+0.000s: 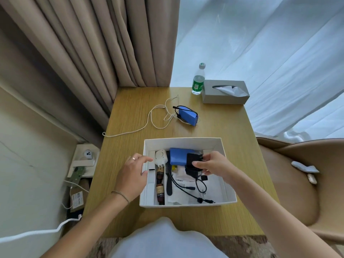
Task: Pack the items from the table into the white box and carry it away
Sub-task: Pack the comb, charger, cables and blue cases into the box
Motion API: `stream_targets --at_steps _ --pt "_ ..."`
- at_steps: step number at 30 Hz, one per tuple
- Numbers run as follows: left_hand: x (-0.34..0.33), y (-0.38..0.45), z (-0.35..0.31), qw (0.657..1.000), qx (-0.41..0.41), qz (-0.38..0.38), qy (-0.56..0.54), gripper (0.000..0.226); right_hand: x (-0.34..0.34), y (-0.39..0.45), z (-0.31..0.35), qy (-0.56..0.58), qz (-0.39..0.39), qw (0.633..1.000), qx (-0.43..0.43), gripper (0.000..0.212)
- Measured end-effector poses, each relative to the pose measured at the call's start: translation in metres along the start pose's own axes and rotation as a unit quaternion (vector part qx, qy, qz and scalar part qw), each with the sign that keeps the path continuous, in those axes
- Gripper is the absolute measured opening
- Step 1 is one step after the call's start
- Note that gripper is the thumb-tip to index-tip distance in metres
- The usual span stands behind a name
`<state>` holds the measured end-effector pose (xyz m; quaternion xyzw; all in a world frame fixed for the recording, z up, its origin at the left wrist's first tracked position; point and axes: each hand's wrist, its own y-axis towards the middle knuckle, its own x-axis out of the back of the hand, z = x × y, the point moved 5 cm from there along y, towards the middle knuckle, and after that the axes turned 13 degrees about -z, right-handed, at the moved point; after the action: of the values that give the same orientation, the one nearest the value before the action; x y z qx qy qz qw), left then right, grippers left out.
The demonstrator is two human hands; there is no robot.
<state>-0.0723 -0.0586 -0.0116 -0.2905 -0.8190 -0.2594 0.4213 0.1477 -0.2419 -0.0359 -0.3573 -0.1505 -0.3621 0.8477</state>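
Fingers of the left hand [132,171] are spreading loosely over the left wall of the white box [229,190] at lower centre, gripping nothing. Right of it, the right hand [214,164] is pinching what is probably a black adapter [192,162] over a blue pack [177,156] inside the box. Toward upper centre, a second blue pack [187,116] and white cable [149,120] are lying on the table [232,123].

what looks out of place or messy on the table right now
A second blue pack still lies outside the white box, behind it, with a white cable sprawled loosely beside it and trailing over the table's left edge. Nothing looks spilled or damaged.
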Motion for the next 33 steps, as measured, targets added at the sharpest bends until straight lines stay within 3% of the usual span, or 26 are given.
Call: stream_targets --at_steps 5,12,21,33 --pt "-0.005 -0.003 0.001 1.000 0.014 0.006 -0.005 0.041 -0.009 0.017 -0.020 -0.136 0.017 0.987 -0.079 0.037" --pt "-0.003 -0.008 -0.003 1.000 0.006 0.019 0.002 0.032 -0.018 0.026 -0.019 -0.214 0.032 0.972 -0.091 0.045" --pt "0.000 -0.012 -0.004 1.000 0.003 0.010 -0.002 0.028 -0.017 0.014 -0.005 -0.423 -0.098 0.894 0.110 0.032" --pt "0.004 0.046 -0.033 0.999 -0.030 -0.026 -0.036 0.029 0.036 0.046 0.085 -0.213 -0.261 0.920 0.200 0.021"
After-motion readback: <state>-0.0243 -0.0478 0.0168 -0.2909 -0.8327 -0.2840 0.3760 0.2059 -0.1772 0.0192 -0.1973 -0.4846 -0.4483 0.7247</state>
